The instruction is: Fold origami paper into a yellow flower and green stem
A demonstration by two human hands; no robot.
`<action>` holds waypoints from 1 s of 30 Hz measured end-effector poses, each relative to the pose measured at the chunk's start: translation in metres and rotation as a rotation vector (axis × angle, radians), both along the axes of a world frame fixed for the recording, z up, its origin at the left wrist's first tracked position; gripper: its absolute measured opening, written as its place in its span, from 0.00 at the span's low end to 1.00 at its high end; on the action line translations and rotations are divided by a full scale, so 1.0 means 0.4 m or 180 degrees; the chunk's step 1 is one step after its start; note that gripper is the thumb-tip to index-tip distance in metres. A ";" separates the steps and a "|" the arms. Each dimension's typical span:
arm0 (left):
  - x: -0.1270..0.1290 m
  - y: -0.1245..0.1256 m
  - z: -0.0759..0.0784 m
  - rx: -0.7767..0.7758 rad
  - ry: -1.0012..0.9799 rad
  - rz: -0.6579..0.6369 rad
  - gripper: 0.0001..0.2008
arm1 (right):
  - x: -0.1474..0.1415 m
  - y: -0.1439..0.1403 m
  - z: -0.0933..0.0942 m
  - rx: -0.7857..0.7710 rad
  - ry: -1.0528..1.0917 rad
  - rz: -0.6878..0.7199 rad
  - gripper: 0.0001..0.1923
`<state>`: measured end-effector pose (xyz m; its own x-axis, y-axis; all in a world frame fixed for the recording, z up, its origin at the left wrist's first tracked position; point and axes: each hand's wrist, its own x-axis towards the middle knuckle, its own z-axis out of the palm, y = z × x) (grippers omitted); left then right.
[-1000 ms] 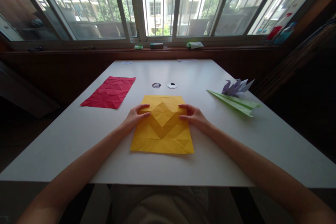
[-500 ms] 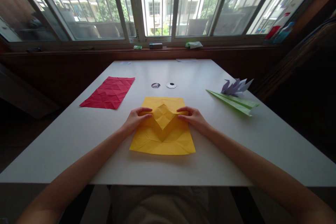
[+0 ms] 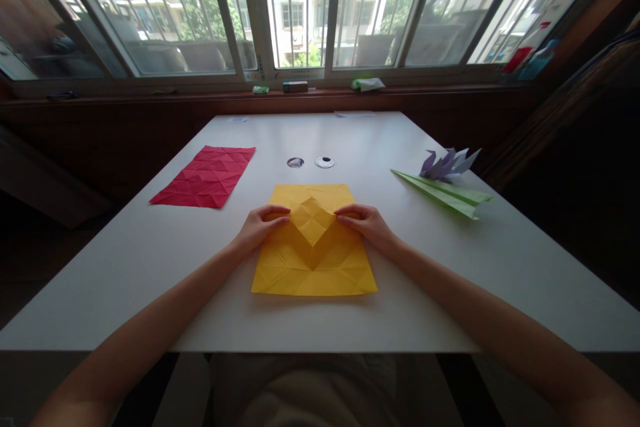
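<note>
A creased sheet of yellow paper point(image 3: 315, 273) is in front of me at the middle of the table, with a raised diamond-shaped fold near its centre. My left hand point(image 3: 261, 223) pinches the paper at the left corner of that diamond, thumb below and fingers above. On the opposite side, my right hand point(image 3: 365, 221) pinches the fold at the diamond's right corner in the same way. The sheet's lower edge sits slightly off the tabletop, with a shadow beneath it.
On the white table point(image 3: 125, 280) lies creased red paper point(image 3: 207, 177) at the left. A green paper plane point(image 3: 443, 195) and purple folded paper point(image 3: 450, 165) lie at the right. Two round table holes point(image 3: 295, 163) are beyond the yellow sheet. Small packets point(image 3: 367, 84) rest on the windowsill.
The yellow paper's lower edge has swung slightly to the right. My right fingers have slid a little inward along the fold; my left hand keeps its pinch.
</note>
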<state>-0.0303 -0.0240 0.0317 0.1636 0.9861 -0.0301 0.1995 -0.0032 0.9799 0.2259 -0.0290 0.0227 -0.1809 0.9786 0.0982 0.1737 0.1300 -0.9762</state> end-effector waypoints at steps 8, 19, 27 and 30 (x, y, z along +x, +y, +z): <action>-0.001 0.000 0.000 0.0013 -0.0030 -0.0127 0.19 | 0.000 -0.006 0.001 -0.0202 0.0400 -0.0108 0.14; 0.005 -0.003 -0.003 0.0194 0.0220 -0.0177 0.18 | -0.004 -0.019 0.017 -0.0602 0.0759 0.0113 0.13; 0.007 -0.005 -0.004 0.0248 0.0263 -0.0227 0.16 | -0.005 -0.014 0.011 -0.0371 0.0544 0.0116 0.12; 0.010 -0.008 -0.003 0.0214 0.0215 -0.0200 0.16 | -0.004 -0.014 0.011 -0.0361 0.0461 0.0023 0.12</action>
